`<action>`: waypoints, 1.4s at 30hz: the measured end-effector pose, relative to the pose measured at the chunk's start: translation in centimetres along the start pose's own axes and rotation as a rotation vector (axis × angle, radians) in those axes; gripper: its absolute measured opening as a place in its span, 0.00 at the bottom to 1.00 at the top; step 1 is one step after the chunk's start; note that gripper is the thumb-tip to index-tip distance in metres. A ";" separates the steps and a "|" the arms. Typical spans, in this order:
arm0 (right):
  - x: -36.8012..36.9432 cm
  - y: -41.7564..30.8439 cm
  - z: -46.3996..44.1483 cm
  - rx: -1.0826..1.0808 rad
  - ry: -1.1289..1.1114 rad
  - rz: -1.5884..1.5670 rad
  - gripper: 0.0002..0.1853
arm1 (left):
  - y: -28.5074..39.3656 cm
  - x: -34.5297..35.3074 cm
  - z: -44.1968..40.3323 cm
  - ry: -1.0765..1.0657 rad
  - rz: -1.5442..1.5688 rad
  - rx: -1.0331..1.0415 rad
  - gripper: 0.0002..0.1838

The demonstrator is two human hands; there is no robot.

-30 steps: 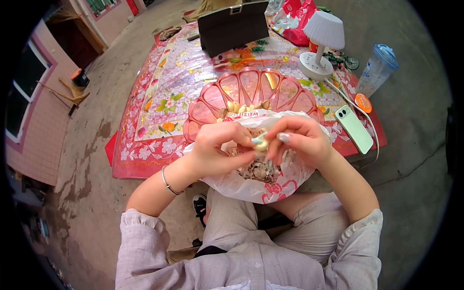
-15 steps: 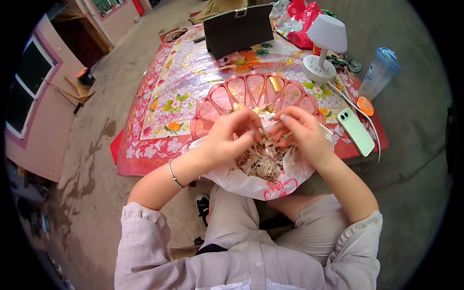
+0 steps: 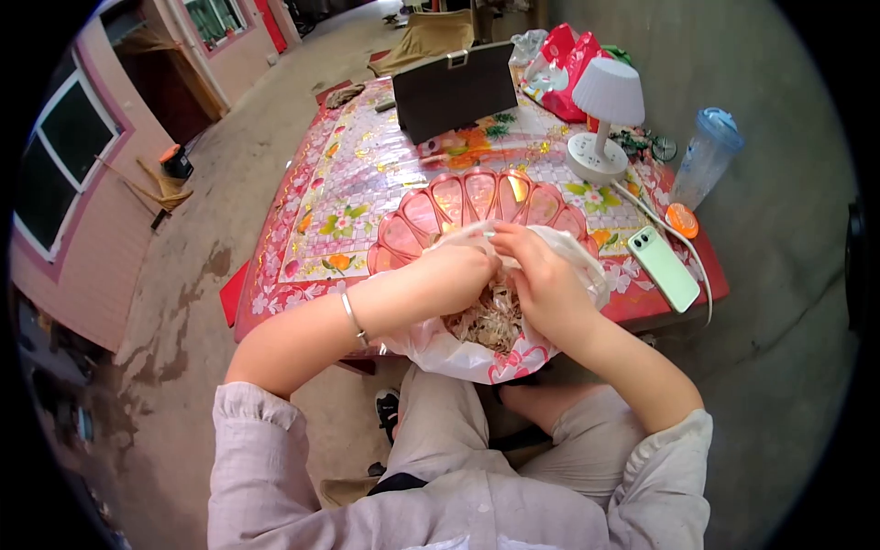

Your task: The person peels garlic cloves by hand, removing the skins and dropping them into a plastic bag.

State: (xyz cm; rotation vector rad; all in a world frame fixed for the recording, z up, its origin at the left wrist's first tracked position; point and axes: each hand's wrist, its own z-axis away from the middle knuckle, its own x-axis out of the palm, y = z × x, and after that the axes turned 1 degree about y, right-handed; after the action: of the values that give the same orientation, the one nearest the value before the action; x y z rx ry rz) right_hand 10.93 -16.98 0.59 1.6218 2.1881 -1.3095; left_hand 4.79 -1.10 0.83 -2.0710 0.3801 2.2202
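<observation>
A white plastic bag (image 3: 466, 363) with pink print lies at the table's near edge, full of dry, papery skins (image 3: 486, 327) that look like garlic skins. My left hand (image 3: 463, 278) is curled in over the bag's mouth; its fingertips are hidden, so what they hold cannot be made out. My right hand (image 3: 543, 280) is bent opposite it, its fingertips closed at the raised far rim of the bag. Behind the bag stands a pink, petal-shaped clear tray (image 3: 446, 200), its near part covered by the bag and hands.
On the flowered tablecloth (image 3: 321, 197) stand a dark tablet case (image 3: 456, 92) and a white lamp (image 3: 609, 92). To the right are a green phone (image 3: 664, 270), an orange round item (image 3: 681, 219), a cable and a clear tumbler (image 3: 708, 156). Red bags (image 3: 579, 78) lie at the back.
My left hand has turned and gone lower into the bag's mouth. My right hand has come closer to it. The bag's far rim now stands higher, covering the pale pieces in the tray.
</observation>
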 end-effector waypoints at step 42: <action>-1.3 0.8 -0.8 0.529 -0.419 -0.920 0.12 | 1.1 0.3 4.2 0.722 0.911 0.157 0.14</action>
State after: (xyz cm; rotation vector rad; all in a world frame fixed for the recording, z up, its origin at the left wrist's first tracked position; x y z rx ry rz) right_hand 12.41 -17.34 1.31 0.2240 2.4738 -2.3223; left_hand 0.47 -1.20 0.87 -2.8871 1.7680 1.4633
